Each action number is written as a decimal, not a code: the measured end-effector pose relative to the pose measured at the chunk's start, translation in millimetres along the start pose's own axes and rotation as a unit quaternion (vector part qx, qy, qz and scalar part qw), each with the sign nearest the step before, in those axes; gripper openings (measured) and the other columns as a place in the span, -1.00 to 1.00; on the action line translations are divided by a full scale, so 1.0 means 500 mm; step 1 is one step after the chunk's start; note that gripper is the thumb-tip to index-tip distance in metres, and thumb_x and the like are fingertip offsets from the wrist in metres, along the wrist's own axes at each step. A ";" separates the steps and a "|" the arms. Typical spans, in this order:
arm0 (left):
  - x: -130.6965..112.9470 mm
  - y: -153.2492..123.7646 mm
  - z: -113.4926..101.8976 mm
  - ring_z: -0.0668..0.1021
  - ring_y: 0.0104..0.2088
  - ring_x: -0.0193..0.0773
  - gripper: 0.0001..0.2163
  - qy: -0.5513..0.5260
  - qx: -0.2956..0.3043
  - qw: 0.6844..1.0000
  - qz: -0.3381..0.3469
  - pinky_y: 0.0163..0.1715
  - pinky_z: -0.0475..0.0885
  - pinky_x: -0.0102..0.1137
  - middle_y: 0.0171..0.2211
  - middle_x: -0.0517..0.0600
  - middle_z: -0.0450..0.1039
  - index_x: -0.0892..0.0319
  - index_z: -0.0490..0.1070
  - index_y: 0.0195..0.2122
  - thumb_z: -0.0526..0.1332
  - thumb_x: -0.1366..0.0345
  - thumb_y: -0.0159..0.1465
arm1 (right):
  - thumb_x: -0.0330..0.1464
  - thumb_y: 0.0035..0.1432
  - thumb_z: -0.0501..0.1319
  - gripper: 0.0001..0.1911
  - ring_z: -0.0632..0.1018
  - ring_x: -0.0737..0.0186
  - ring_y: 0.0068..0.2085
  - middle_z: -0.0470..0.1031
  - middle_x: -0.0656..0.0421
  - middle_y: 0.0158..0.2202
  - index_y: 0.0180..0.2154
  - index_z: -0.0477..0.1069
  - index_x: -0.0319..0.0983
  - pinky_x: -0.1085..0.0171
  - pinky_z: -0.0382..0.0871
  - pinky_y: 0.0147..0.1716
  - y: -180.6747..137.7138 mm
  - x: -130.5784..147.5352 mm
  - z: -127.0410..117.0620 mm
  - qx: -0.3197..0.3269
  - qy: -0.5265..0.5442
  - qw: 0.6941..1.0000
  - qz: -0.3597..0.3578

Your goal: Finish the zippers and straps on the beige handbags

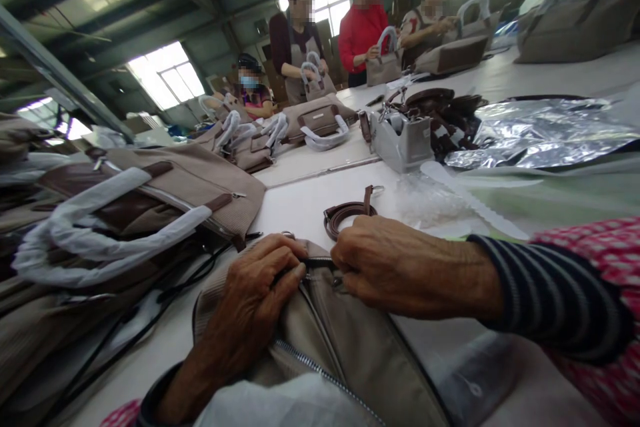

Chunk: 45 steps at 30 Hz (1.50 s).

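A beige bag (350, 340) with a metal zipper lies in front of me on the white table (300, 203). My left hand (250, 307) is closed on the bag's top edge, fingers pressed beside the zipper. My right hand (400, 267) is closed in a pinch at the zipper's end, where the pull seems to be. A coiled brown strap (345, 213) lies just beyond my right hand.
A pile of beige bags (150, 207) with white-wrapped handles fills the left. A grey tape dispenser (400, 137) and silver foil sheet (540, 130) sit farther right. Several people (365, 27) handle bags at the far end. More bags (315, 120) lie mid-table.
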<state>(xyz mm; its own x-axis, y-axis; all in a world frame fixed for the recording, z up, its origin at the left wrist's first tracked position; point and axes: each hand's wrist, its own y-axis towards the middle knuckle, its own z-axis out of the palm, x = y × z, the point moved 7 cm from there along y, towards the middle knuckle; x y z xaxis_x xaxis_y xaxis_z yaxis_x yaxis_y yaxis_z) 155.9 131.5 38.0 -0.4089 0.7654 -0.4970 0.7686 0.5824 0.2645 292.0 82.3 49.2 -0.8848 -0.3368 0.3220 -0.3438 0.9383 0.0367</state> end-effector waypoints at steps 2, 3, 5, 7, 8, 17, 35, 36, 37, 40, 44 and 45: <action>0.000 -0.001 0.000 0.54 -0.10 -0.27 -0.77 0.000 0.000 1.000 0.001 -0.01 0.34 -0.38 -0.10 -0.03 0.53 0.16 0.47 -0.33 0.10 0.31 0.47 | -0.46 0.11 0.21 -0.86 0.43 0.23 -0.48 0.51 0.05 -0.49 -0.45 0.53 -0.31 0.27 0.11 -0.45 0.006 0.000 -0.002 0.004 0.003 1.000 0.000; 0.001 -0.001 0.000 0.54 -0.10 -0.27 -0.76 0.000 0.000 1.000 0.001 -0.01 0.34 -0.38 -0.10 -0.02 0.53 0.16 0.47 -0.33 0.10 0.31 0.47 | -0.45 0.10 0.22 -0.86 0.43 0.24 -0.48 0.52 0.04 -0.49 -0.44 0.54 -0.31 0.27 0.11 -0.46 0.008 -0.001 -0.002 0.006 0.006 1.000 0.001; 0.001 -0.001 0.000 0.55 -0.10 -0.26 -0.76 0.001 0.000 1.000 0.003 0.00 0.35 -0.37 -0.10 -0.02 0.53 0.17 0.47 -0.34 0.10 0.31 0.47 | -0.45 0.09 0.23 -0.87 0.44 0.24 -0.48 0.53 0.04 -0.48 -0.43 0.55 -0.32 0.28 0.11 -0.47 0.011 -0.003 -0.003 0.012 0.011 1.000 0.007; 0.001 -0.001 0.000 0.55 -0.10 -0.24 -0.76 0.002 -0.001 1.000 0.004 -0.01 0.36 -0.36 -0.09 -0.01 0.54 0.17 0.47 -0.34 0.10 0.31 0.46 | -0.45 0.09 0.23 -0.87 0.45 0.24 -0.48 0.55 0.03 -0.47 -0.42 0.56 -0.33 0.28 0.11 -0.47 0.015 -0.002 -0.003 0.015 0.013 1.000 0.006; 0.001 -0.001 0.000 0.56 -0.10 -0.24 -0.76 0.002 -0.003 1.000 0.005 -0.01 0.36 -0.36 -0.09 -0.01 0.54 0.17 0.47 -0.34 0.10 0.31 0.46 | -0.45 0.08 0.23 -0.87 0.45 0.25 -0.47 0.55 0.03 -0.46 -0.42 0.56 -0.33 0.28 0.11 -0.47 0.017 -0.001 -0.003 0.013 0.012 1.000 0.003; 0.012 0.001 0.002 0.56 -0.13 -0.23 -0.76 -0.006 -0.009 1.000 0.000 -0.07 0.39 -0.35 -0.14 -0.01 0.53 0.17 0.42 -0.40 0.15 0.28 0.44 | -0.48 0.07 0.22 -0.86 0.44 0.26 -0.47 0.57 0.01 -0.45 -0.41 0.57 -0.35 0.30 0.14 -0.47 0.040 0.015 -0.007 0.039 0.025 0.999 -0.013; 0.001 0.011 0.018 0.49 0.03 -0.13 -0.82 0.120 0.066 0.989 0.049 0.10 0.39 -0.22 -0.01 0.04 0.48 0.10 0.56 -0.21 0.14 0.36 0.40 | -0.46 0.15 0.19 -0.79 0.59 0.12 -0.31 0.63 -0.04 -0.34 -0.25 0.60 -0.34 0.28 0.23 -0.37 0.028 -0.006 0.034 0.027 0.055 0.998 -0.003; 0.000 0.014 0.019 0.49 0.03 -0.13 -0.81 0.130 0.085 0.986 0.055 0.09 0.39 -0.22 -0.01 0.03 0.49 0.09 0.56 -0.19 0.13 0.37 0.40 | -0.45 0.15 0.20 -0.78 0.59 0.12 -0.30 0.64 -0.04 -0.32 -0.23 0.60 -0.34 0.28 0.23 -0.37 0.028 -0.006 0.035 0.024 0.058 0.998 -0.006; 0.000 0.017 0.021 0.49 0.02 -0.14 -0.80 0.137 0.105 0.983 0.062 0.09 0.39 -0.23 -0.02 0.02 0.49 0.08 0.56 -0.17 0.12 0.38 0.40 | -0.44 0.15 0.20 -0.77 0.59 0.12 -0.30 0.64 -0.04 -0.31 -0.21 0.60 -0.34 0.28 0.24 -0.36 0.028 -0.007 0.036 0.022 0.061 0.998 -0.007; 0.004 0.026 0.021 0.51 -0.02 -0.19 -0.81 0.150 0.146 0.975 0.071 0.06 0.39 -0.30 -0.03 -0.01 0.51 0.08 0.55 -0.16 0.13 0.40 0.40 | -0.43 0.14 0.21 -0.74 0.61 0.09 -0.28 0.66 -0.05 -0.27 -0.16 0.61 -0.33 0.28 0.23 -0.39 0.030 -0.013 0.041 0.016 0.066 0.998 -0.004; 0.010 0.040 0.023 0.51 -0.13 -0.19 -0.83 0.183 0.164 0.967 0.066 -0.06 0.41 -0.32 -0.18 0.01 0.51 0.14 0.49 -0.31 0.13 0.40 0.37 | -0.40 0.13 0.21 -0.73 0.65 0.03 -0.27 0.67 -0.08 -0.26 -0.16 0.61 -0.32 0.26 0.14 -0.46 0.034 -0.017 0.044 0.005 0.077 0.997 -0.009; 0.009 0.041 0.025 0.50 -0.16 -0.17 -0.81 0.188 0.173 0.964 0.068 -0.09 0.41 -0.31 -0.23 0.01 0.50 0.14 0.48 -0.35 0.12 0.41 0.37 | -0.39 0.14 0.21 -0.73 0.65 0.02 -0.26 0.67 -0.08 -0.25 -0.17 0.61 -0.32 0.26 0.14 -0.47 0.035 -0.017 0.045 0.005 0.080 0.997 -0.010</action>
<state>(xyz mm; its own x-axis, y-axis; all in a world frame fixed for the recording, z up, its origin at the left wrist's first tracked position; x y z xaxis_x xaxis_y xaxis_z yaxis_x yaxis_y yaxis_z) 176.0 143.3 30.7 -0.3916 0.9116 -0.1249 0.9195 0.3927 -0.0166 286.7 99.8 25.7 -0.8163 -0.3387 0.4679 -0.3657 0.9301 0.0352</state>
